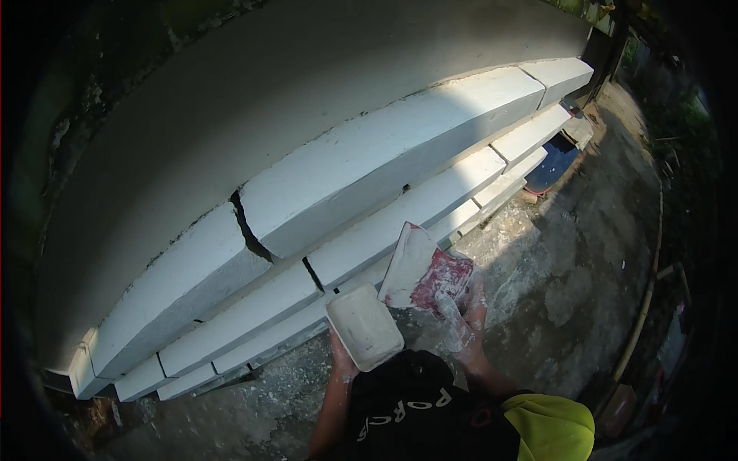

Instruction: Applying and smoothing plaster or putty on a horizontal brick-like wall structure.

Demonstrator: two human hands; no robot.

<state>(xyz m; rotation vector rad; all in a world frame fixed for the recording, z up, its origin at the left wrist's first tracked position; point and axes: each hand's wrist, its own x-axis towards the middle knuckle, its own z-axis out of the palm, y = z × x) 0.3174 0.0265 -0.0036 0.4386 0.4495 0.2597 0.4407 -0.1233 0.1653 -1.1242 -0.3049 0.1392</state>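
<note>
My left hand (340, 352) grips a shallow rectangular tub (365, 326), off-white and smeared inside, at its left side; part of that hand is hidden behind the tub. Just to the right, my right hand (470, 321), dusted white, is closed around a wide putty scraper (407, 267). Its broad blade is coated white and its red part (446, 280) is caked with white too. The scraper points up and left, close to the tub's upper right corner. Both are held in front of white stepped blocks (407, 134), with dark gaps between some blocks.
A smooth grey wall (231, 100) rises behind the top row of blocks. On the right, stained concrete ground (569, 269) runs back toward a dark blue container (555, 163) near the blocks' far end. A long pole (644, 307) lies along the plants at the right edge.
</note>
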